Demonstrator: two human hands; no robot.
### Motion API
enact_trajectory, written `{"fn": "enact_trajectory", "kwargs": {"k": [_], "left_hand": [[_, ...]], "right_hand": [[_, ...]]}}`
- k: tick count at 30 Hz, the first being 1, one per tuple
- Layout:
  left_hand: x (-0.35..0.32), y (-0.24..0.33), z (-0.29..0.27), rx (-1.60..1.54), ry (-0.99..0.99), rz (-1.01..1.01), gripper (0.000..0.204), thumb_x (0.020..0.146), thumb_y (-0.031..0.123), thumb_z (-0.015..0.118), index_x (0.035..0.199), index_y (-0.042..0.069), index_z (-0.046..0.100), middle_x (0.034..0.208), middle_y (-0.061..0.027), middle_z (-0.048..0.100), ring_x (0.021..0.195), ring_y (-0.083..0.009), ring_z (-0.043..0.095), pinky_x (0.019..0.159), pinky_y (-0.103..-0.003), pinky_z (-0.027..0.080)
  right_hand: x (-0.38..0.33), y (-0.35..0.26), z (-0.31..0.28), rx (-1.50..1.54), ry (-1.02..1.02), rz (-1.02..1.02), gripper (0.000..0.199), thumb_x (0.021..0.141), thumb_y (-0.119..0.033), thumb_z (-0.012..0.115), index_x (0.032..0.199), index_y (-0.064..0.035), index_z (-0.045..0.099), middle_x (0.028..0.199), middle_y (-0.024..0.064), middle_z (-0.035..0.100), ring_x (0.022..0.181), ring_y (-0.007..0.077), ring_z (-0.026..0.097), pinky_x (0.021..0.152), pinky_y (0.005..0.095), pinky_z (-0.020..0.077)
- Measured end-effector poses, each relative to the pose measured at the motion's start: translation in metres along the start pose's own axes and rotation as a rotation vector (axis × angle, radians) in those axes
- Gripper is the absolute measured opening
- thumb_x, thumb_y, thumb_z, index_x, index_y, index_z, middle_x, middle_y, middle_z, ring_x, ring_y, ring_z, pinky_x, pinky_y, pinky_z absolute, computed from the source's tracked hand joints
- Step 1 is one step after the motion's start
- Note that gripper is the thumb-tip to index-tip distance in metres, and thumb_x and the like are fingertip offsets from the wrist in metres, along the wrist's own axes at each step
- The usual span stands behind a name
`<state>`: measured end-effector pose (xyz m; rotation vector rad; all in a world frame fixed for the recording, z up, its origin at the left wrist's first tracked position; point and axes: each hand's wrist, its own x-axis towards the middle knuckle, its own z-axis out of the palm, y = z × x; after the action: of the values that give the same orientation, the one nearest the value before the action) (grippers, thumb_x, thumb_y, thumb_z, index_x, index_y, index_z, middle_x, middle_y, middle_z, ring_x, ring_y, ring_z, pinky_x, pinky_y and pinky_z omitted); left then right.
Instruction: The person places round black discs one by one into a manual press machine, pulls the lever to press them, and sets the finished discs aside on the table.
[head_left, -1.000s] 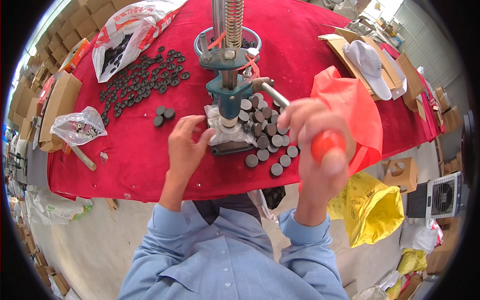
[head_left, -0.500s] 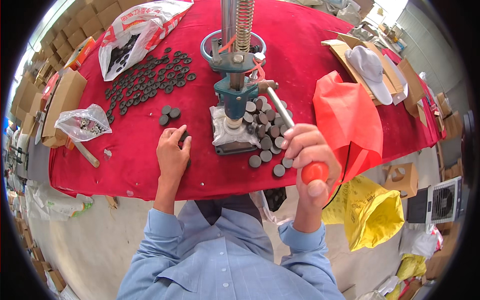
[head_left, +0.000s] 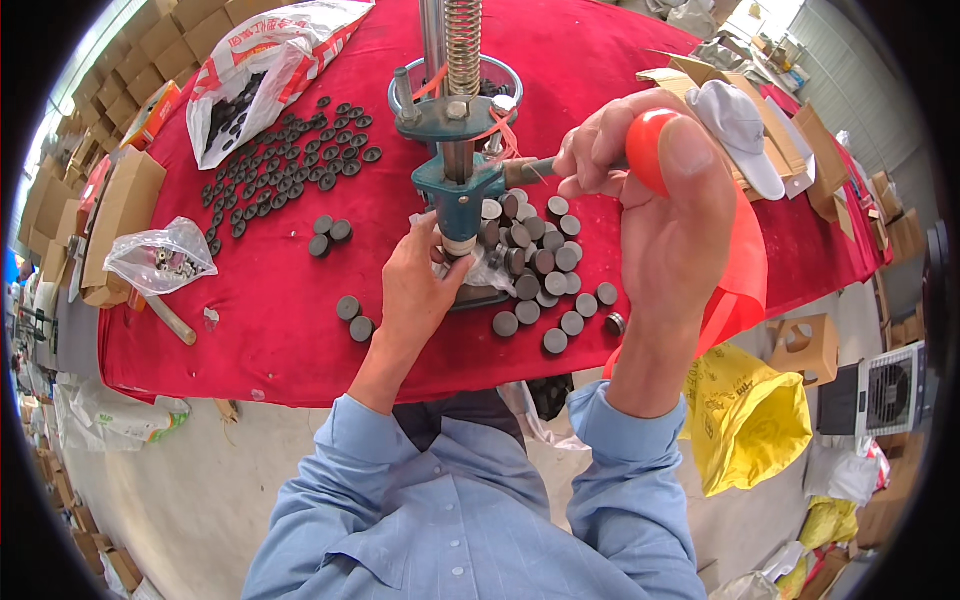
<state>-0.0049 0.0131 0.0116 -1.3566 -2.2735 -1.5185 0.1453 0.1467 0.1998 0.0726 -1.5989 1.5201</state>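
Observation:
My right hand (head_left: 675,215) is wrapped round the red ball knob (head_left: 648,150) of a lever (head_left: 537,171) on a green hand press (head_left: 455,185). Under the ram, my left hand (head_left: 420,275) has its thumb and fingers closed in at the white tip (head_left: 458,246); what they hold is hidden. A plastic-covered base (head_left: 487,277) shows partly behind that hand. Dark grey round discs (head_left: 540,262) lie piled right of the press. Two more discs (head_left: 355,318) rest left of my left wrist, and a group of three discs (head_left: 328,236) sits farther off.
Many black round caps (head_left: 285,170) spread across the red cloth (head_left: 270,330) beside a white-and-red bag (head_left: 265,70). A clear bag of small metal parts (head_left: 165,258) lies at left. A red fabric bag (head_left: 740,265), grey cap (head_left: 735,125) and carton are at right; a bowl (head_left: 505,75) stands behind the press.
My right hand has swung the lever up, and the press's crosspiece has risen. My left hand has moved right from the cloth to under the ram, uncovering two discs.

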Motion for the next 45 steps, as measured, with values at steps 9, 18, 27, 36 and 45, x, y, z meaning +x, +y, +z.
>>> {"fn": "enact_trajectory", "kwargs": {"k": [9, 18, 27, 36, 45], "left_hand": [[0.007, -0.007, 0.004, -0.09, 0.032, -0.017, 0.068, 0.077, 0.013, 0.091, 0.133, 0.002, 0.054, 0.097, -0.0109, 0.07, 0.077, -0.0235, 0.065, 0.068, -0.037, 0.055], [-0.006, 0.0, 0.005, -0.155, 0.067, -0.016, 0.06, 0.073, 0.007, 0.083, 0.128, -0.003, 0.06, 0.12, -0.0252, 0.065, 0.114, -0.044, 0.063, 0.101, -0.049, 0.051], [-0.008, -0.01, 0.009, -0.111, 0.119, 0.023, 0.071, 0.075, 0.007, 0.083, 0.137, -0.002, 0.05, 0.12, -0.0245, 0.061, 0.116, -0.0447, 0.06, 0.1, -0.05, 0.049], [-0.001, -0.013, 0.01, -0.022, 0.05, 0.116, 0.073, 0.078, 0.01, 0.082, 0.141, -0.004, 0.047, 0.116, -0.0199, 0.059, 0.112, -0.0405, 0.059, 0.098, -0.048, 0.049], [-0.003, -0.01, 0.01, 0.073, 0.021, 0.164, 0.07, 0.079, 0.014, 0.082, 0.136, -0.006, 0.048, 0.114, -0.0208, 0.058, 0.11, -0.04, 0.06, 0.095, -0.047, 0.05]], "right_hand": [[-0.04, 0.015, -0.002, -0.028, -0.018, -0.116, 0.051, 0.097, -0.049, 0.062, 0.093, 0.0018, 0.062, 0.087, 0.0117, 0.063, 0.088, 0.0231, 0.062, 0.085, 0.0382, 0.0497], [-0.148, 0.068, -0.027, 0.001, 0.036, -0.26, 0.05, 0.093, -0.053, 0.06, 0.094, -0.0033, 0.053, 0.115, 0.0226, 0.054, 0.128, 0.0441, 0.05, 0.102, 0.0556, 0.0485], [-0.122, 0.037, -0.006, -0.196, -0.117, -0.236, 0.057, 0.103, -0.058, 0.054, 0.101, -0.0014, 0.06, 0.111, 0.0183, 0.061, 0.12, 0.0405, 0.056, 0.099, 0.0525, 0.0545], [-0.122, 0.043, 0.0, -0.102, 0.019, -0.277, 0.054, 0.103, -0.055, 0.056, 0.101, -0.0012, 0.06, 0.11, 0.0183, 0.062, 0.119, 0.0392, 0.058, 0.1, 0.0486, 0.0555], [-0.131, 0.05, 0.003, -0.086, 0.009, -0.301, 0.05, 0.103, -0.051, 0.057, 0.104, -0.0009, 0.059, 0.111, 0.0176, 0.061, 0.122, 0.0401, 0.056, 0.1, 0.0488, 0.0536]]}}
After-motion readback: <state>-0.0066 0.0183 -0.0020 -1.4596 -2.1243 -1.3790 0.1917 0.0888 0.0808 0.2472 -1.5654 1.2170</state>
